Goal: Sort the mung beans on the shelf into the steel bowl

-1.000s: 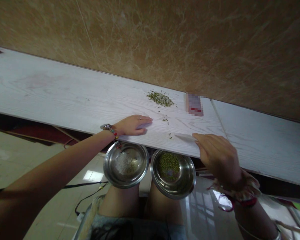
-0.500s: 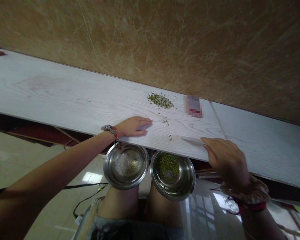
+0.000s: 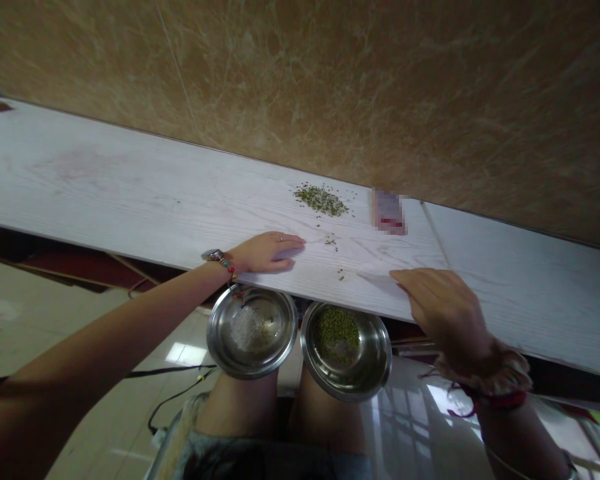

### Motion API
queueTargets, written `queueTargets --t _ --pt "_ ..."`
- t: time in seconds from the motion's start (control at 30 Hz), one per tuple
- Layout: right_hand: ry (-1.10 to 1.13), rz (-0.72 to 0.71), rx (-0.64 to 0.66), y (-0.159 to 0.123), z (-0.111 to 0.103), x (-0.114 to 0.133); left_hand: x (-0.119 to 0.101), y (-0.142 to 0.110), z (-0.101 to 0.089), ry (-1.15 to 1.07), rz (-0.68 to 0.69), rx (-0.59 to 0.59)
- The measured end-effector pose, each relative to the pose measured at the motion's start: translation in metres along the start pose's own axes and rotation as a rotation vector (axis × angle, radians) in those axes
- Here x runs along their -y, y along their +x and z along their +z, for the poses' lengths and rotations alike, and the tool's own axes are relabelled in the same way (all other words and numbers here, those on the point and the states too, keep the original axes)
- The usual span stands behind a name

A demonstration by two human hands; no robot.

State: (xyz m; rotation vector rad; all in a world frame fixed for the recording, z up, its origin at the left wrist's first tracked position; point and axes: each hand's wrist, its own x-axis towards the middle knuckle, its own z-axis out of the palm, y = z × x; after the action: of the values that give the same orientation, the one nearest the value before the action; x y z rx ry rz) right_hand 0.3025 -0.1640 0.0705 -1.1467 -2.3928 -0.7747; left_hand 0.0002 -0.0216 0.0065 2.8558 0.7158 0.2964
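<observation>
My left hand (image 3: pixel 267 252) lies flat on the white wood-grained board (image 3: pixel 180 180), fingers stretched out and holding nothing. At the board's front edge, my right hand (image 3: pixel 443 300) is closed on a thin pale flat piece (image 3: pixel 377 279); its exact kind is unclear. A few loose green beans (image 3: pixel 341 273) lie by the piece's tip. Farther back is a pile of green beans mixed with white grains (image 3: pixel 323 200). Below the edge, a steel bowl with white grains (image 3: pixel 247 330) rests over my left leg, and a steel bowl with green beans (image 3: pixel 337 330) over my right.
A blurred-out flat object (image 3: pixel 389 212) lies at the back of the board, right of the pile. Behind the board rises a brown marbled wall (image 3: pixel 280 80). A black cable (image 3: pixel 175 393) runs across the tiled floor at the lower left.
My right hand has shifted slightly left and away from me along the board, with the thin pale piece in it. My left hand and both bowls stay in place.
</observation>
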Motion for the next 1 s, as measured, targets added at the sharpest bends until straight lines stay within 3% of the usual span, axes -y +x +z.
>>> queueTargets --t 0.3,0.73,1.0 --pt "0.114 0.020 0.057 -0.012 -0.016 0.002 0.001 0.000 0.001 0.002 0.000 0.002" --pt "0.084 0.049 0.042 -0.014 -0.008 0.003 0.001 -0.001 0.001 -0.006 0.004 0.002" --pt "0.097 0.068 0.034 -0.019 -0.016 0.007 0.001 -0.001 0.001 -0.010 0.010 -0.013"
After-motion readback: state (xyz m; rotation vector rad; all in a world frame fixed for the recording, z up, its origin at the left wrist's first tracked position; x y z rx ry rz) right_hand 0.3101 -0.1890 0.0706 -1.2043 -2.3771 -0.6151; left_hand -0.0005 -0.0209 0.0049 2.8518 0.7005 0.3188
